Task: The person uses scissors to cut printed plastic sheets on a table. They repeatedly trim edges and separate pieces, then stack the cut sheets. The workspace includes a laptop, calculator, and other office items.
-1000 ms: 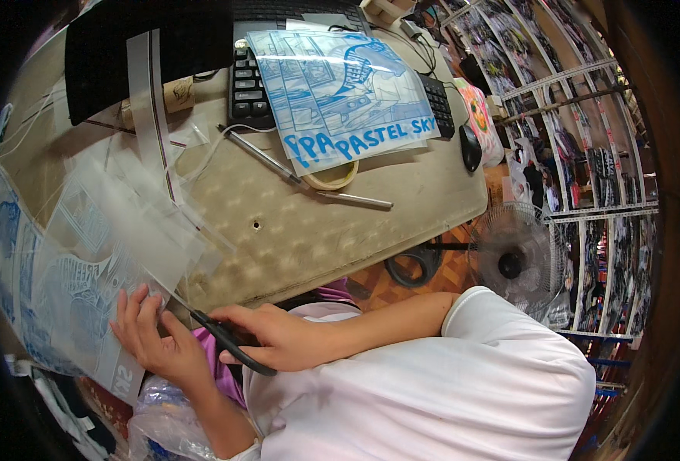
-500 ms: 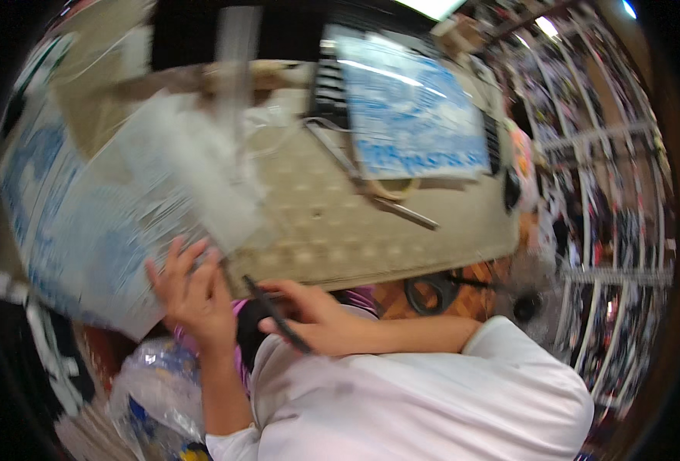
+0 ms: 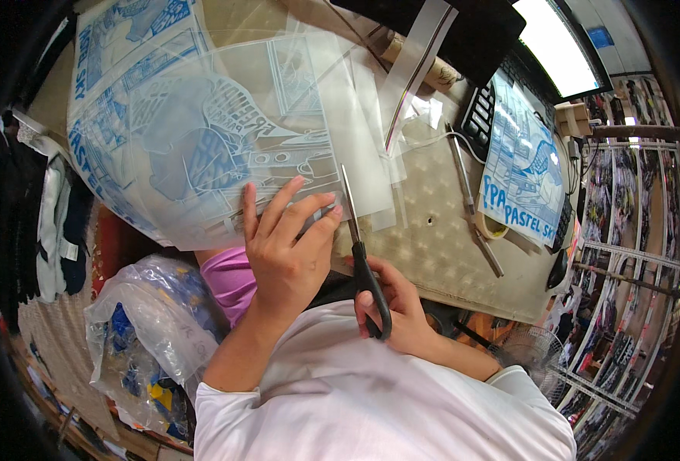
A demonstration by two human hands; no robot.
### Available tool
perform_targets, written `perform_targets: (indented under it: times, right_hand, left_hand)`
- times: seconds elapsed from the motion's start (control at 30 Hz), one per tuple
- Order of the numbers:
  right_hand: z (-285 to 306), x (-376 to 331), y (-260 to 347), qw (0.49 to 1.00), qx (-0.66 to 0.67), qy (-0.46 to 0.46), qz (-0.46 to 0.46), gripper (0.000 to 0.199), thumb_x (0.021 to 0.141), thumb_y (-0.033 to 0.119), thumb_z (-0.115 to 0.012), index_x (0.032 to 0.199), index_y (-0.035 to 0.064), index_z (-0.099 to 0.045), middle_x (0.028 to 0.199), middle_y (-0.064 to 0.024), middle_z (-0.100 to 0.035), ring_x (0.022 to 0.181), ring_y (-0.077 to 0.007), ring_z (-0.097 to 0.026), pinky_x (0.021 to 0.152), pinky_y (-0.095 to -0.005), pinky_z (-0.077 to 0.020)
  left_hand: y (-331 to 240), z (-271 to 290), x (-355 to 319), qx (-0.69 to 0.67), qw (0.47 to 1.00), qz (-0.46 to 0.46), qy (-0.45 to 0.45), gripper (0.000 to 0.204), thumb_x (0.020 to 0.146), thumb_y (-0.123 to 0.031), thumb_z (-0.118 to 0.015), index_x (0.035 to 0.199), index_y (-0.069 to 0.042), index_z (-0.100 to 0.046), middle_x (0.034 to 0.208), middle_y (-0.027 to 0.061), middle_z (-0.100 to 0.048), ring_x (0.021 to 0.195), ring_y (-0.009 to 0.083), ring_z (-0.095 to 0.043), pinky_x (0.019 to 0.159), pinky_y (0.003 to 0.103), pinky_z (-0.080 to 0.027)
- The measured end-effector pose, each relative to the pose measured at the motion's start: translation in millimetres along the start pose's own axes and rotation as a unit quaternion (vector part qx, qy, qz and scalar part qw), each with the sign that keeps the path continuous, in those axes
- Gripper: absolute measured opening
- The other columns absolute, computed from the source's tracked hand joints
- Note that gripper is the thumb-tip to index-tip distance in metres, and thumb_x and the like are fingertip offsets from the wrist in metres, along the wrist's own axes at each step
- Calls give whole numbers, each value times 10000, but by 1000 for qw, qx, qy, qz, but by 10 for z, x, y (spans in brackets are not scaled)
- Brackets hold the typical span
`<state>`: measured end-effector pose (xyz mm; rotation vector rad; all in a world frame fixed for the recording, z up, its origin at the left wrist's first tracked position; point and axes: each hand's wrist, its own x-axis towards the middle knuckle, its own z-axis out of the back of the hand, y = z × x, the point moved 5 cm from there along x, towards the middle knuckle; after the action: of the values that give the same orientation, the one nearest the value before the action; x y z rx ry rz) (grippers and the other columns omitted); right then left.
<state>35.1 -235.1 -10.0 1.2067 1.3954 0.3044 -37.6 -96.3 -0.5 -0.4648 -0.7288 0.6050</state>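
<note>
Scissors [image 3: 362, 269] gripped in right hand [image 3: 394, 300], fingers curled around black handles; blades at right edge of clear printed sheet [image 3: 194, 138]. Sheet laid over blue-printed sheets [image 3: 144, 23], left part of tabletop [image 3: 424, 253]. Left hand [image 3: 290, 257] placed over sheet's near edge, fingers spread; whether sheet is pinched cannot be told. Keyboard [image 3: 477, 119] partly covered by blue-printed film [image 3: 524, 165].

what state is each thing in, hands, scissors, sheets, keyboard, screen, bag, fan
Left hand, fingers spread over the white-printed sheet
Right hand, gripping the scissors
Scissors, held; how far the blades are open is unclear
White-printed sheet, spread out under the left hand
Keyboard, partly covered by blue-printed sheets
Screen, lit
Plastic bag, filled
Fan, spinning or not unclear
</note>
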Motion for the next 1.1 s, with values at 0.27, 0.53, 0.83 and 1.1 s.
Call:
perform_targets:
  times: [0.27,0.53,0.83,1.1]
  right_hand:
    - [23,-22,21,999,-27,-24,-19,523,893,184,-618,1326,14,-380,692,-10,-499,539,-82,-490,449,-234,-422]
    - [31,62,107,999,-43,-24,-5,520,897,213,-612,1311,-8,-389,635,-4,-484,502,-82,-483,431,-226,-414]
    - [-31,73,152,997,-71,-38,4,517,897,205,-611,1308,-17,-389,615,0,-481,503,-79,-481,422,-229,-409]
    - [-44,155,219,997,-66,-51,5,526,897,204,-611,1310,-26,-382,618,-12,-496,498,-79,-480,413,-232,-404]
  left_hand:
    - [11,9,20,-9,1000,3,-2,99,742,-62,-681,810,-133,-674,972,-16,-652,1074,253,-575,1059,531,-261]
    - [-1,26,12,-23,1000,4,1,82,737,-66,-694,782,-128,-666,974,-13,-653,1070,260,-578,1060,531,-254]
    - [-9,51,-16,-41,999,10,-7,72,737,-72,-702,767,-124,-663,983,-7,-657,1075,271,-577,1060,532,-250]
    - [-1,62,-23,-48,999,14,-5,103,726,-71,-702,804,-133,-677,995,-7,-656,1086,272,-572,1063,532,-246]
